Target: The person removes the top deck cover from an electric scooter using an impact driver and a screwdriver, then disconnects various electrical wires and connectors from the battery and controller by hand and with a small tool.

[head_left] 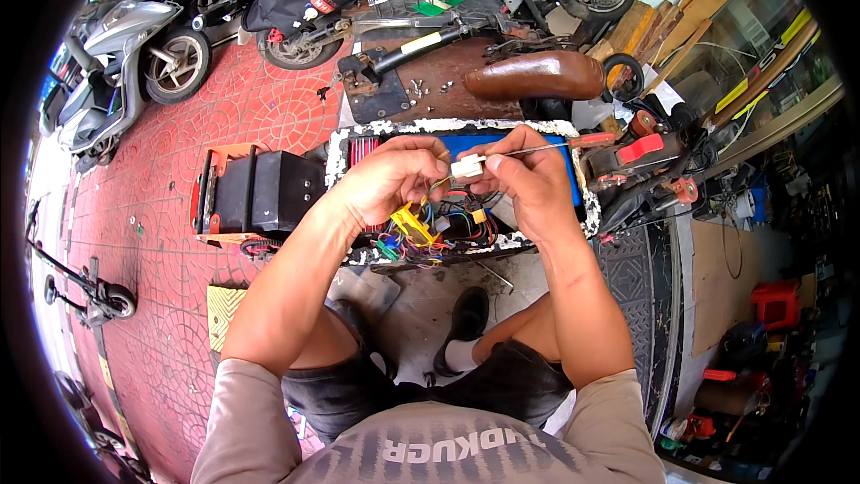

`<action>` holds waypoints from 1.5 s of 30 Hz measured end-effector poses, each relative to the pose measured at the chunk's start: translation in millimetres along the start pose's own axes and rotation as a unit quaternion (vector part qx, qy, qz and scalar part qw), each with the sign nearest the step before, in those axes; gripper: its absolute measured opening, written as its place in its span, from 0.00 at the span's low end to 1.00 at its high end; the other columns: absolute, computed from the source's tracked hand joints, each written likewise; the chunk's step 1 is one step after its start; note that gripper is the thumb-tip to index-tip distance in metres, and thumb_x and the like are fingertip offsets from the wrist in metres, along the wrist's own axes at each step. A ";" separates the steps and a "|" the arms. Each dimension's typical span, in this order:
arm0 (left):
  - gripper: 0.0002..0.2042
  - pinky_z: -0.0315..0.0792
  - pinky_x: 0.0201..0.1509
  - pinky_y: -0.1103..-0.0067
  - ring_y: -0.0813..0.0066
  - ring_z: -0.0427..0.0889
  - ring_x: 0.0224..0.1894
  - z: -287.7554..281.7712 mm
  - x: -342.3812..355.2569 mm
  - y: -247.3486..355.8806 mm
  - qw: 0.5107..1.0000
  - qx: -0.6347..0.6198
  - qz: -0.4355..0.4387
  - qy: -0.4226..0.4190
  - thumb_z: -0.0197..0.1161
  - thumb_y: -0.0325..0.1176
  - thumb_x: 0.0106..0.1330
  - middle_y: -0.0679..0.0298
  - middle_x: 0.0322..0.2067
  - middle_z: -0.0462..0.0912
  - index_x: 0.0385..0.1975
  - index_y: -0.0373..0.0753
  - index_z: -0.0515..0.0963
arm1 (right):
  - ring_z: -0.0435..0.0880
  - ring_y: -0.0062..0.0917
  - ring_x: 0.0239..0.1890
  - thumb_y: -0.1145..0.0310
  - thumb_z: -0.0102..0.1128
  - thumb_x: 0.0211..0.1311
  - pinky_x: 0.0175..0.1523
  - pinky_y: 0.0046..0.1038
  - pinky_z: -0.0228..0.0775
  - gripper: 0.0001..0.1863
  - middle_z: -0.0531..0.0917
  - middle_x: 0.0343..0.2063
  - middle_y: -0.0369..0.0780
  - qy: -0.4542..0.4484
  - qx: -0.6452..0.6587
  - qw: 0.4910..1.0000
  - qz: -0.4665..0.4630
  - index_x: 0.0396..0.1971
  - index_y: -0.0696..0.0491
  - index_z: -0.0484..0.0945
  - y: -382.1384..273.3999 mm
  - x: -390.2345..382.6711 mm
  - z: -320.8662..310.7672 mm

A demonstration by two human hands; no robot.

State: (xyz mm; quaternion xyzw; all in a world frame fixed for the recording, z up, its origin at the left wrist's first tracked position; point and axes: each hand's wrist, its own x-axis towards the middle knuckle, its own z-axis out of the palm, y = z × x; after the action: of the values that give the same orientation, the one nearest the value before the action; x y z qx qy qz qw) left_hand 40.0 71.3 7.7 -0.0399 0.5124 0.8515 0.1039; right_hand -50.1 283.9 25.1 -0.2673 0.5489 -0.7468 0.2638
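Note:
Above an open scooter deck, both hands meet at a white plastic plug connector (467, 167). My left hand (385, 181) is closed, its fingertips pinching the connector's left end and its thin wires. Fingers of my right hand (536, 181) are closed around a thin metal shaft whose tip reaches the connector's right side; it looks like a screwdriver, with a red handle (593, 140) beyond the hand. Below my hands, the deck holds a tangle of coloured wires (461, 220) and a yellow connector piece (414, 224). A blue battery pack (564, 170) lies partly hidden behind my right hand.
White flaky sealant lines the deck's rim (591, 215). Left of it stands a black box (285, 190) in an orange frame. A brown seat (537, 77), loose screws (417, 88) and a shock absorber (421, 49) lie beyond. Parked motorbikes (143, 45) stand far left.

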 end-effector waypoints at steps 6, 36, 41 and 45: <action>0.07 0.64 0.26 0.88 0.81 0.76 0.27 -1.2 0.4 -2.9 1.000 0.002 0.001 -0.013 0.62 0.29 0.60 0.61 0.29 0.83 0.34 0.33 0.79 | 0.90 0.29 0.39 0.76 0.58 0.69 0.41 0.30 0.86 0.02 0.88 0.42 0.50 -0.007 0.084 0.995 0.049 0.38 0.56 0.75 7.0 5.2 -10.5; 0.07 0.57 0.25 0.87 0.89 0.69 0.23 4.0 5.2 -4.6 1.000 0.023 0.012 0.007 0.59 0.23 0.55 0.70 0.25 0.77 0.33 0.36 0.79 | 0.89 0.42 0.34 0.82 0.65 0.57 0.35 0.36 0.80 0.09 0.87 0.34 0.46 0.002 -0.389 0.868 -0.308 0.34 0.57 0.75 -26.7 -28.8 30.9; 0.08 0.57 0.24 0.87 0.88 0.68 0.23 0.7 7.2 -1.7 0.999 -0.011 -0.011 -0.042 0.59 0.24 0.54 0.69 0.26 0.78 0.34 0.35 0.80 | 0.89 0.43 0.34 0.81 0.66 0.55 0.36 0.37 0.80 0.10 0.87 0.37 0.46 -0.025 -0.392 0.874 -0.285 0.34 0.55 0.75 -31.1 -30.7 32.1; 0.13 0.64 0.26 0.84 0.85 0.68 0.21 -4.2 9.4 -2.0 0.998 -0.011 -0.030 -0.055 0.59 0.22 0.49 0.67 0.27 0.79 0.36 0.33 0.78 | 0.89 0.43 0.33 0.81 0.66 0.54 0.35 0.37 0.80 0.10 0.87 0.37 0.45 -0.021 -0.407 0.864 -0.295 0.33 0.55 0.75 -32.0 -31.0 35.2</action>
State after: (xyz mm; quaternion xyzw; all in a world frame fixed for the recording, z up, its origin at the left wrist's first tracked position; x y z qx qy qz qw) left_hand 31.1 69.8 2.4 -0.0097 0.4952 0.8545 0.1568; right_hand -6.8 289.7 61.5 -0.5160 0.6942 -0.4938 -0.0894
